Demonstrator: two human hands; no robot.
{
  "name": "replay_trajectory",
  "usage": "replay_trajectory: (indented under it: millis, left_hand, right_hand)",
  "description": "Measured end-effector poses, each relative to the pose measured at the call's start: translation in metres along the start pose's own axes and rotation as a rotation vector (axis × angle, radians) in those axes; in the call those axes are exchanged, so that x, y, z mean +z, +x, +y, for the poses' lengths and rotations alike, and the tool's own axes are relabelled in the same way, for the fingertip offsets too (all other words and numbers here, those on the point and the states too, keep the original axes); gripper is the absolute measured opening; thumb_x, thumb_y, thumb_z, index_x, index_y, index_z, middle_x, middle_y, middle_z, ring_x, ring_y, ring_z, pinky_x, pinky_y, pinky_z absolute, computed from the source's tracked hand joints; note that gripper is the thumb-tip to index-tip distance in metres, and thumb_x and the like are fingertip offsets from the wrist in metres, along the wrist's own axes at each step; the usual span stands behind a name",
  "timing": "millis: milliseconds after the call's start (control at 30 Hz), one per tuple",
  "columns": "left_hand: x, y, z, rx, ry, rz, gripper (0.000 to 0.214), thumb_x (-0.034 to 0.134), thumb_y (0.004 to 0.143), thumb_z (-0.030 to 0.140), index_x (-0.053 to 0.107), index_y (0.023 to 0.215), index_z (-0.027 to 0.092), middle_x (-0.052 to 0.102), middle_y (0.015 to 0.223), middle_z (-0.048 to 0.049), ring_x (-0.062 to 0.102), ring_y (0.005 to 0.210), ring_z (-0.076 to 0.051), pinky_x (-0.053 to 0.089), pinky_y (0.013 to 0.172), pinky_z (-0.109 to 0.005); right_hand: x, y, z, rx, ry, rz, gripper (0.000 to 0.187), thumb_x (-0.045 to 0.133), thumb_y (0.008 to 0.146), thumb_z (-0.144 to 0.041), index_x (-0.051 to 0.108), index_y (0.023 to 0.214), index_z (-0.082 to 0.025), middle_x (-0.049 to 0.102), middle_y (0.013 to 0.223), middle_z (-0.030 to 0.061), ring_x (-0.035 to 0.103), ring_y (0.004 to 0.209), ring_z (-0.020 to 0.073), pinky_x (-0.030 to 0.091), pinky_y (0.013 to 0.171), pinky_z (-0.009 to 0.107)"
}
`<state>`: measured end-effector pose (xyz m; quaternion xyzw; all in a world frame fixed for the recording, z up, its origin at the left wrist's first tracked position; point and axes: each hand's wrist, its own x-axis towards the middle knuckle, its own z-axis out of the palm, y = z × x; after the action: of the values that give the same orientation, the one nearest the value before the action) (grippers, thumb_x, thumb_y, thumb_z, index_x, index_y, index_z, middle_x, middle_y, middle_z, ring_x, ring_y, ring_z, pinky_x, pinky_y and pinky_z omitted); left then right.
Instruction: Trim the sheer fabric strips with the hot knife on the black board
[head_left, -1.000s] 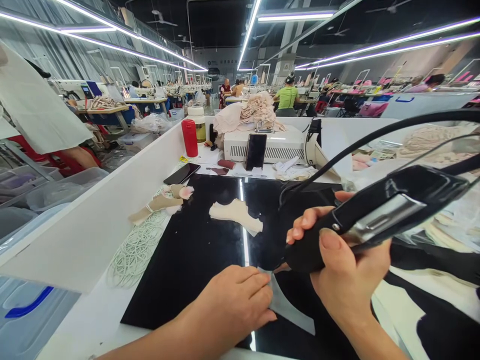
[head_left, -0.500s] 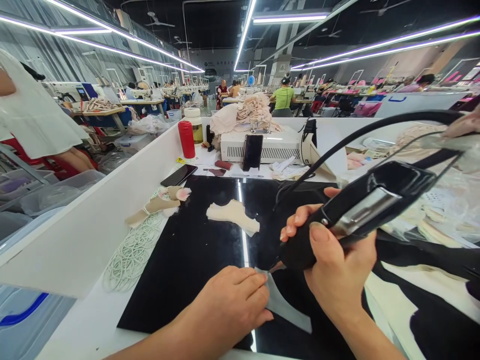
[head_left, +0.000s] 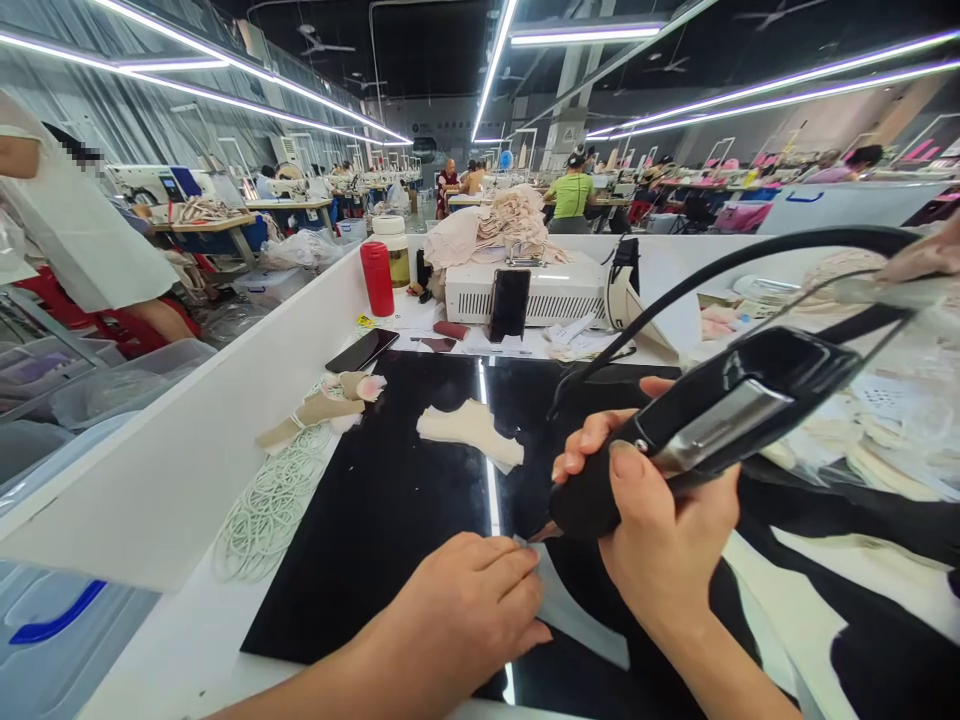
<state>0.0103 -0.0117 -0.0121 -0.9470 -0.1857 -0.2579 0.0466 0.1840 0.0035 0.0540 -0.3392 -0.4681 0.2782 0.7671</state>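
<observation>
My right hand [head_left: 660, 530] is closed around a black corded hand tool [head_left: 720, 415] whose tip points down at a thin pale fabric piece [head_left: 577, 610] lying on the glossy black work surface [head_left: 382, 500]. My left hand [head_left: 457, 615] lies flat with its fingers pressed on the left edge of that fabric piece, right beside the tool tip. A small stack of cream fabric pieces [head_left: 471, 430] rests on the black surface beyond my hands.
A coil of white elastic rings [head_left: 274, 495] and a beige bundle [head_left: 319, 408] lie at left by the white partition [head_left: 187, 440]. Farther back stand a red bottle [head_left: 377, 277], two phones, and a white machine box [head_left: 555, 290]. Bagged fabric pieces [head_left: 870, 430] sit at right. Other people work in the background.
My right hand and the tool have shifted slightly left and toward the fabric edge. My left hand has stayed pressed on the fabric piece.
</observation>
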Motion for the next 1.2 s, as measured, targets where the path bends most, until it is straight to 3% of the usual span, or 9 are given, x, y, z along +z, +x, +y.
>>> replay_trajectory:
  millis: [267, 567, 833, 1200]
  left_hand:
    - [-0.003, 0.000, 0.000, -0.006, 0.006, 0.000, 0.032, 0.053, 0.114, 0.038, 0.070, 0.115, 0.011, 0.077, 0.126, -0.0054, 0.072, 0.116, -0.019, 0.060, 0.091, -0.032]
    - [-0.003, 0.000, -0.001, 0.003, 0.026, 0.010, 0.032, 0.051, 0.115, 0.038, 0.070, 0.113, 0.012, 0.078, 0.125, -0.0057, 0.072, 0.115, -0.019, 0.059, 0.089, -0.031]
    - [-0.008, 0.003, 0.001, -0.004, -0.010, -0.056, 0.027, 0.048, 0.115, 0.033, 0.066, 0.111, 0.014, 0.075, 0.126, -0.0079, 0.073, 0.115, -0.022, 0.061, 0.086, -0.034]
    - [-0.009, 0.002, -0.001, 0.003, -0.045, -0.037, 0.027, 0.044, 0.116, 0.027, 0.066, 0.111, 0.013, 0.074, 0.125, -0.0099, 0.073, 0.113, -0.024, 0.061, 0.084, -0.038]
  right_hand:
    - [0.004, 0.000, 0.003, 0.020, 0.048, -0.014, 0.050, 0.084, 0.093, -0.040, 0.056, 0.133, -0.032, 0.066, 0.088, -0.0045, 0.065, 0.065, 0.0161, 0.058, 0.061, 0.032]
    - [0.004, -0.001, 0.005, 0.036, 0.058, -0.028, 0.048, 0.083, 0.094, -0.036, 0.056, 0.134, -0.032, 0.068, 0.089, -0.0043, 0.066, 0.067, 0.0158, 0.059, 0.062, 0.032]
    - [-0.017, -0.001, -0.024, 0.022, 0.005, 0.013, 0.049, 0.088, 0.090, -0.041, 0.062, 0.130, -0.033, 0.068, 0.086, -0.0047, 0.066, 0.065, 0.0159, 0.062, 0.060, 0.030]
    - [-0.046, -0.019, -0.056, 0.021, -0.088, 0.091, 0.051, 0.095, 0.080, -0.045, 0.067, 0.120, -0.031, 0.069, 0.077, -0.0038, 0.064, 0.057, 0.0177, 0.061, 0.053, 0.031]
